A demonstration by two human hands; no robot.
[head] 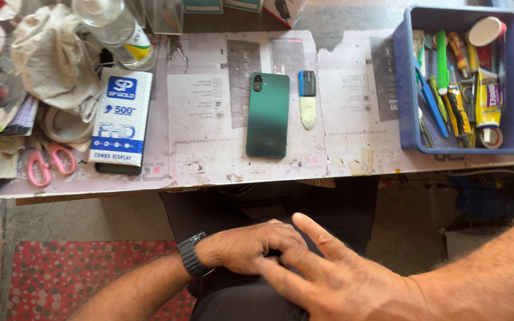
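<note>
Phone repair bench: tool tray [406, 89], green phone [267, 115].

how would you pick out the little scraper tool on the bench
On the paper-covered bench, find the green phone lying face down in the middle. The scraper lies just to its right, apart from it: short, with a dark-and-blue handle and a pale rounded blade.

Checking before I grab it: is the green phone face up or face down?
Face down: the phone lies flat on the table, its camera lenses and plain green back showing.
</note>
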